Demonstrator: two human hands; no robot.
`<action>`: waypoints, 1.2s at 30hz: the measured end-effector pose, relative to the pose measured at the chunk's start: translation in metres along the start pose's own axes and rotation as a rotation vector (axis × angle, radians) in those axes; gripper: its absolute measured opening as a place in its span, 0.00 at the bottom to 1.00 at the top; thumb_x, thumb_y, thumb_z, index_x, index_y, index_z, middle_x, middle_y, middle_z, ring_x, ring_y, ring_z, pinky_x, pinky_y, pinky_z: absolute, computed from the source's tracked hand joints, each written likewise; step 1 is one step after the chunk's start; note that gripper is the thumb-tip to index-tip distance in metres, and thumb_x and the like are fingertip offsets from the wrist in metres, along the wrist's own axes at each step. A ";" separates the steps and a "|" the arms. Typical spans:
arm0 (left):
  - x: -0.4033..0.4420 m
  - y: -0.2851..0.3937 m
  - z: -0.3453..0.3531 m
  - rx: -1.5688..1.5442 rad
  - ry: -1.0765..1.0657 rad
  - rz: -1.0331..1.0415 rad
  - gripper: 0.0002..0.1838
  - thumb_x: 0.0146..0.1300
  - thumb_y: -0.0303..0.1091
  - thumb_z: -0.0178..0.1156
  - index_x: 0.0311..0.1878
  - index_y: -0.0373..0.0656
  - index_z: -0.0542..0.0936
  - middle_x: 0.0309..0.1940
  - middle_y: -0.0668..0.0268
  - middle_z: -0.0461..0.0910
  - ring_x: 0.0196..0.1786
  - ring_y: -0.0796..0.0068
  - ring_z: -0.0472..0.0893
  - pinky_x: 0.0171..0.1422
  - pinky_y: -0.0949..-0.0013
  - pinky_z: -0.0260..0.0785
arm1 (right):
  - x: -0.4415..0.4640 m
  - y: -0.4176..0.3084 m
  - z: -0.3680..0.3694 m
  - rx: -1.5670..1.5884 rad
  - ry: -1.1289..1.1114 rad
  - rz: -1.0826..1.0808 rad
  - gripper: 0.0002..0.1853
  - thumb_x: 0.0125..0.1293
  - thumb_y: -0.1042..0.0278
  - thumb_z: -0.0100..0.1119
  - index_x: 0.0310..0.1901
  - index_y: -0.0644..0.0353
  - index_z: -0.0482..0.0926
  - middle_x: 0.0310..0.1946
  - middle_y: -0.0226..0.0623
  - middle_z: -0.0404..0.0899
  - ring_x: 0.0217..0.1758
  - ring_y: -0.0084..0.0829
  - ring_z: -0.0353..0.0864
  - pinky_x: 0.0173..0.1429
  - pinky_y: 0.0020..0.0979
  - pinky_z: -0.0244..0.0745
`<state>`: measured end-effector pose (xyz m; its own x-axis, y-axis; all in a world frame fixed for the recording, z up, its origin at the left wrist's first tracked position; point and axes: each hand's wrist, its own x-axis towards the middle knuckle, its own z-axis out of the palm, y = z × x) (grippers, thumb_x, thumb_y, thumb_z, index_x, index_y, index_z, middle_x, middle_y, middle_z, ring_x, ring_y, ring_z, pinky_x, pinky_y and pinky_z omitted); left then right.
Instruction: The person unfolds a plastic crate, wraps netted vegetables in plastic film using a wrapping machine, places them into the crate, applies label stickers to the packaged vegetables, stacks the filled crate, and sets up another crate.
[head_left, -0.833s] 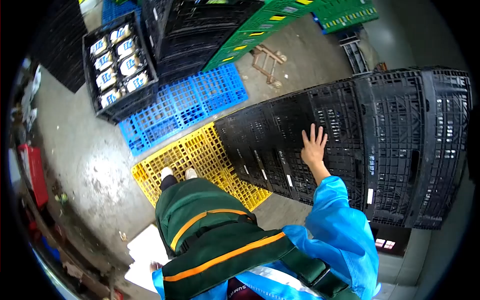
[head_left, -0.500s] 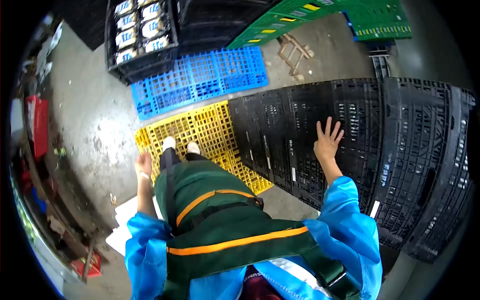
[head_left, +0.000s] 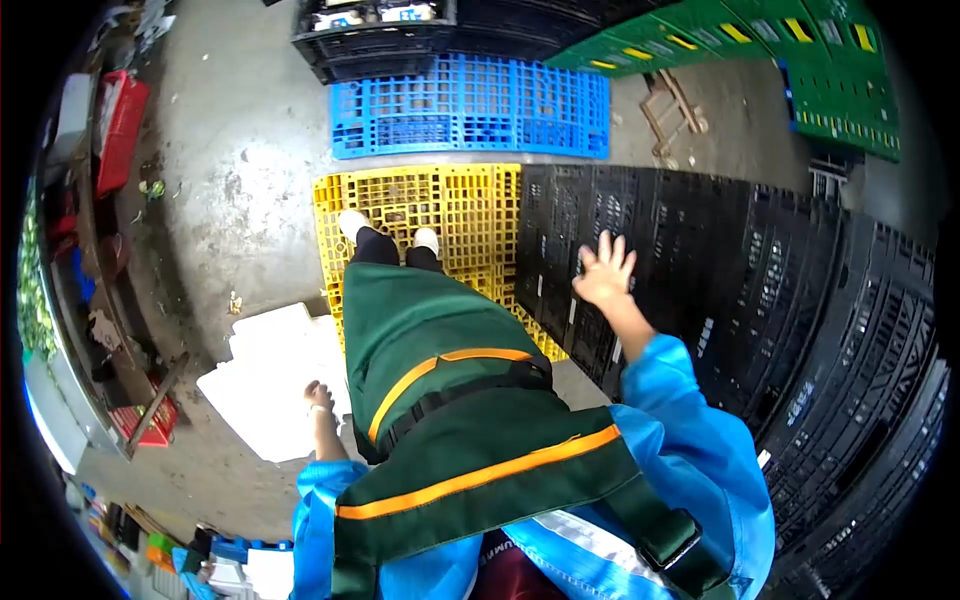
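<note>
My right hand [head_left: 605, 275] is open, its fingers spread in front of the stacked black plastic crates [head_left: 680, 225]. Whether it touches them I cannot tell. Low on the left, my left hand [head_left: 318, 395] hangs with its fingers curled in and nothing showing in them. Behind that hand, white flat pieces [head_left: 265, 365] lie on the floor. My feet stand on a yellow plastic pallet [head_left: 395, 190], which reaches up to the crates.
Beyond the yellow pallet lies a blue pallet [head_left: 470, 105], with a black crate of packaged goods [head_left: 375, 40] at its far side. Green crates [head_left: 845, 100] stand at the far right, near a small wooden frame [head_left: 670, 115]. Red baskets [head_left: 122, 130] line the left.
My view has turned and shifted, so the pallets sit further right and higher. My left hand has dropped back toward my side. My right hand stays spread by the black crates.
</note>
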<state>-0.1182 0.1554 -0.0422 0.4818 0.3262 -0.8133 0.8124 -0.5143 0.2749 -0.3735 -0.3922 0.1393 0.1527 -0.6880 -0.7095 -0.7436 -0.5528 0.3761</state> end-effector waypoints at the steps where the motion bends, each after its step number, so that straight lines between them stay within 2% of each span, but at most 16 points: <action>1: -0.009 -0.001 -0.020 0.026 0.003 -0.020 0.17 0.53 0.25 0.51 0.48 0.39 0.71 0.24 0.63 0.74 0.18 0.76 0.71 0.15 0.72 0.61 | 0.017 -0.018 0.011 0.036 -0.167 0.060 0.33 0.55 0.51 0.51 0.64 0.44 0.61 0.71 0.42 0.33 0.72 0.53 0.28 0.68 0.59 0.32; 2: -0.025 0.007 -0.035 -0.026 -0.034 -0.019 0.16 0.56 0.27 0.52 0.50 0.40 0.71 0.27 0.63 0.75 0.22 0.76 0.73 0.19 0.73 0.65 | 0.038 -0.032 0.021 0.117 -0.319 0.097 0.32 0.58 0.52 0.49 0.65 0.46 0.59 0.71 0.40 0.32 0.72 0.52 0.27 0.67 0.61 0.33; 3: -0.038 0.015 -0.046 -0.075 -0.057 0.036 0.16 0.57 0.29 0.52 0.50 0.41 0.71 0.28 0.64 0.75 0.25 0.76 0.74 0.21 0.73 0.66 | 0.060 -0.045 0.035 0.258 -0.380 0.114 0.27 0.59 0.55 0.48 0.60 0.54 0.67 0.68 0.44 0.49 0.72 0.45 0.42 0.67 0.54 0.45; 4: -0.048 0.024 -0.054 -0.128 -0.079 0.099 0.15 0.59 0.31 0.53 0.50 0.41 0.71 0.29 0.65 0.76 0.27 0.76 0.75 0.24 0.73 0.68 | 0.092 -0.054 0.056 0.332 -0.409 -0.040 0.20 0.60 0.60 0.48 0.50 0.62 0.75 0.53 0.46 0.72 0.56 0.39 0.72 0.56 0.42 0.66; 6: -0.061 0.047 -0.061 -0.169 -0.106 0.117 0.15 0.60 0.35 0.54 0.50 0.41 0.72 0.32 0.66 0.77 0.31 0.77 0.77 0.28 0.74 0.70 | 0.098 -0.102 0.028 0.996 -0.582 -0.080 0.14 0.60 0.65 0.50 0.42 0.66 0.78 0.33 0.42 0.81 0.32 0.33 0.83 0.39 0.32 0.73; 10: -0.031 0.094 -0.067 0.486 -0.395 0.365 0.21 0.56 0.34 0.58 0.54 0.43 0.71 0.40 0.58 0.79 0.37 0.66 0.80 0.40 0.69 0.73 | 0.088 -0.238 -0.076 1.008 -0.241 -0.501 0.13 0.64 0.69 0.45 0.45 0.67 0.75 0.25 0.41 0.80 0.26 0.29 0.82 0.33 0.27 0.72; 14: -0.164 0.336 -0.145 0.792 -0.902 1.014 0.28 0.49 0.35 0.63 0.56 0.42 0.70 0.54 0.51 0.69 0.54 0.56 0.71 0.57 0.62 0.64 | 0.121 -0.333 -0.162 1.010 -0.097 -0.889 0.15 0.63 0.73 0.49 0.51 0.66 0.71 0.40 0.41 0.79 0.38 0.28 0.79 0.43 0.29 0.73; 16: -0.250 0.459 -0.196 0.475 -1.182 1.081 0.28 0.50 0.39 0.63 0.55 0.40 0.70 0.55 0.51 0.66 0.58 0.53 0.66 0.61 0.59 0.59 | 0.122 -0.356 -0.216 1.000 0.111 -0.821 0.15 0.62 0.71 0.50 0.50 0.66 0.71 0.40 0.40 0.79 0.37 0.27 0.79 0.42 0.28 0.73; 18: -0.299 0.534 -0.242 0.336 -1.272 1.408 0.26 0.52 0.39 0.61 0.54 0.40 0.71 0.52 0.53 0.68 0.55 0.53 0.68 0.60 0.59 0.61 | 0.157 -0.371 -0.232 0.970 0.194 -0.796 0.14 0.62 0.70 0.52 0.49 0.66 0.72 0.37 0.39 0.80 0.32 0.26 0.79 0.38 0.28 0.73; 21: -0.307 0.624 -0.264 0.210 -1.507 1.776 0.25 0.54 0.42 0.60 0.54 0.42 0.71 0.48 0.55 0.70 0.51 0.55 0.70 0.57 0.59 0.63 | 0.197 -0.392 -0.263 1.164 0.009 -0.537 0.12 0.60 0.75 0.51 0.45 0.67 0.74 0.34 0.43 0.80 0.30 0.28 0.79 0.34 0.29 0.75; 24: -0.280 0.696 -0.272 0.243 -1.705 1.928 0.24 0.55 0.44 0.58 0.54 0.45 0.72 0.44 0.57 0.73 0.46 0.57 0.73 0.54 0.60 0.66 | 0.214 -0.417 -0.348 1.022 0.078 -0.482 0.12 0.58 0.77 0.51 0.44 0.68 0.75 0.32 0.42 0.80 0.28 0.30 0.81 0.32 0.28 0.75; 29: -0.181 0.819 -0.260 0.447 -2.008 2.029 0.22 0.58 0.49 0.56 0.53 0.49 0.74 0.37 0.60 0.77 0.39 0.61 0.76 0.49 0.60 0.71 | 0.280 -0.516 -0.601 1.544 0.472 -0.769 0.12 0.62 0.76 0.51 0.47 0.66 0.73 0.36 0.40 0.79 0.35 0.27 0.79 0.36 0.26 0.75; 32: -0.091 0.923 -0.244 0.927 -2.127 1.756 0.22 0.60 0.51 0.55 0.53 0.51 0.75 0.33 0.62 0.80 0.35 0.63 0.78 0.45 0.61 0.74 | 0.261 -0.606 -0.779 1.740 0.869 -1.008 0.13 0.62 0.78 0.48 0.49 0.68 0.71 0.38 0.42 0.78 0.40 0.27 0.79 0.46 0.25 0.74; 33: -0.036 0.990 -0.235 1.375 -1.939 1.401 0.10 0.62 0.33 0.54 0.41 0.37 0.74 0.44 0.51 0.73 0.48 0.59 0.74 0.52 0.63 0.65 | 0.235 -0.631 -0.836 1.653 0.996 -1.152 0.13 0.61 0.78 0.49 0.49 0.67 0.72 0.39 0.41 0.78 0.41 0.27 0.78 0.48 0.25 0.73; 34: -0.032 1.021 -0.242 0.658 -1.516 1.485 0.14 0.62 0.37 0.55 0.44 0.36 0.74 0.41 0.52 0.74 0.43 0.58 0.75 0.49 0.66 0.67 | 0.201 -0.649 -0.884 1.546 1.105 -1.259 0.13 0.61 0.77 0.50 0.49 0.66 0.72 0.40 0.41 0.78 0.43 0.28 0.78 0.50 0.26 0.72; 36: 0.041 1.070 -0.237 0.784 0.254 1.990 0.21 0.55 0.37 0.59 0.53 0.43 0.70 0.38 0.58 0.74 0.39 0.61 0.74 0.43 0.66 0.69 | 0.131 -0.658 -0.984 1.229 1.498 -1.233 0.13 0.60 0.78 0.52 0.48 0.64 0.73 0.42 0.40 0.78 0.45 0.29 0.77 0.52 0.26 0.71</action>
<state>0.8489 -0.1935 0.3402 0.3752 -0.8790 0.2941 -0.9247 -0.3329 0.1848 0.7760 -0.5813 0.3857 0.4669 -0.4246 0.7757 0.2358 -0.7857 -0.5720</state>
